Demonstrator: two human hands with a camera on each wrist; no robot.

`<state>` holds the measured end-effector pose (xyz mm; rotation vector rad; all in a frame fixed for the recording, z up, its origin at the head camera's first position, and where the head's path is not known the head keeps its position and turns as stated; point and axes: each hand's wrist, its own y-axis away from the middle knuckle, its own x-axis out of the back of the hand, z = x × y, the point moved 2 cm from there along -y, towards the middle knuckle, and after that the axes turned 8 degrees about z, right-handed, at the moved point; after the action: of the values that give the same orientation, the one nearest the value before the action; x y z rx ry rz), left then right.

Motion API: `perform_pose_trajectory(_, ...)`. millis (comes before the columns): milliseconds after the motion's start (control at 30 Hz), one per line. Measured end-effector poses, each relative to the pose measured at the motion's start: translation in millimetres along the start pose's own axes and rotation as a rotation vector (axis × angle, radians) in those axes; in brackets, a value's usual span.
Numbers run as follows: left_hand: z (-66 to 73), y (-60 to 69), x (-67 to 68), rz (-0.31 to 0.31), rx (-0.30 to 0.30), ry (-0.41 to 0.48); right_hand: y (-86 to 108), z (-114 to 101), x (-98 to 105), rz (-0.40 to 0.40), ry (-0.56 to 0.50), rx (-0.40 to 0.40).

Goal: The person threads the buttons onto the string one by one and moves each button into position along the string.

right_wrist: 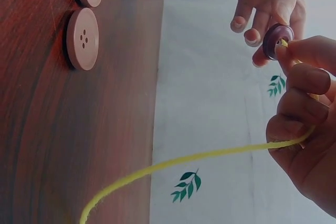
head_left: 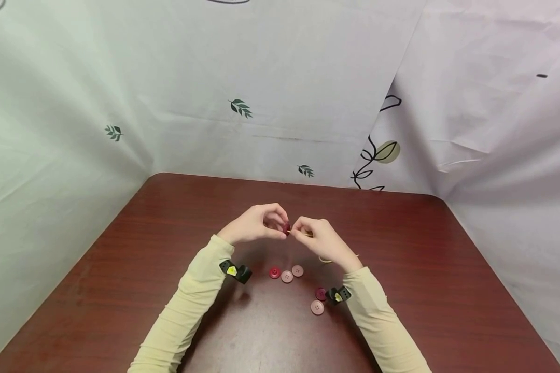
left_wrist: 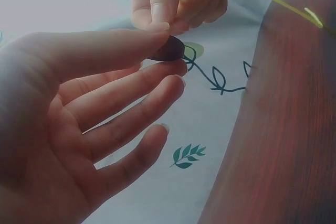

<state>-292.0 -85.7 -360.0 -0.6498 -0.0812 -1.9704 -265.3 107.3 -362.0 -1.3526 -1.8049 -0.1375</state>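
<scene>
Between thumb and index finger, my left hand (head_left: 256,224) pinches a dark maroon button (right_wrist: 271,42) above the table; its other fingers are spread, as the left wrist view shows. My right hand (head_left: 324,239) pinches a yellow cord (right_wrist: 210,154) close to its end. In the right wrist view the cord's tip meets the face of the button near its holes; whether it passes through cannot be told. From there the cord runs back under the curled right fingers and hangs down toward the table. The two hands nearly touch at the button.
On the brown table (head_left: 158,248) nearer the body lie a red button (head_left: 274,272), pink buttons (head_left: 287,276) beside it, and another pink button (head_left: 317,307) below a maroon button (head_left: 320,294) near the right wrist. A pale printed curtain (head_left: 280,77) stands behind the table.
</scene>
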Motion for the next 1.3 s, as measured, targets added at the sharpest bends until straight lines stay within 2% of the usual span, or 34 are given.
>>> perform_pose_trajectory(800, 2.1, 0.0, -2.5, -0.01, -0.03, -0.098, -0.2, 2.9, -4.8, 0.007, 0.003, 0.035)
perform_pose_trajectory(1300, 0.1, 0.2, -3.9, -0.018, -0.027, -0.11, -0.7, 7.1, -5.9, 0.002, 0.0, 0.028)
